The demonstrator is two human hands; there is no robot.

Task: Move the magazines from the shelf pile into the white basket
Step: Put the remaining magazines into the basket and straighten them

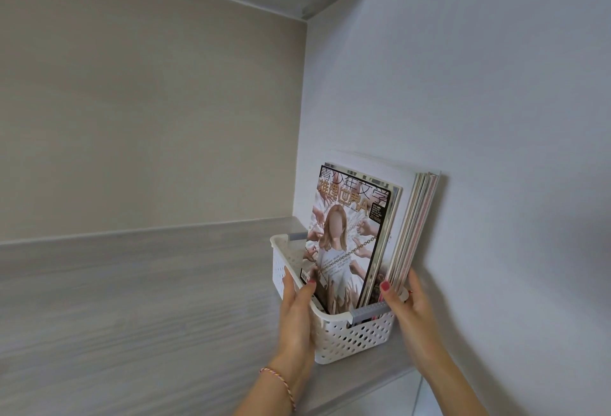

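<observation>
Magazines (357, 237) upright in white basket (357, 333), far-right on shelf (132, 300), leaning on wall. Left hand (297, 303) fingers curled on basket's left rim, right hand (401, 300) fingers on right rim, thumb bracing stack, likely steadying it.

Only one view, from your head cam, so nothing overlapped with a second one. It sat close to the shelf (139, 300), looking forward and slightly up into the right back corner where the wall (496, 85) met the back panel. Wide-angle lens bent the edges. Your hands entered from bottom centre-right, near the lens. Basket (350, 336) was lower centre-right.
</observation>
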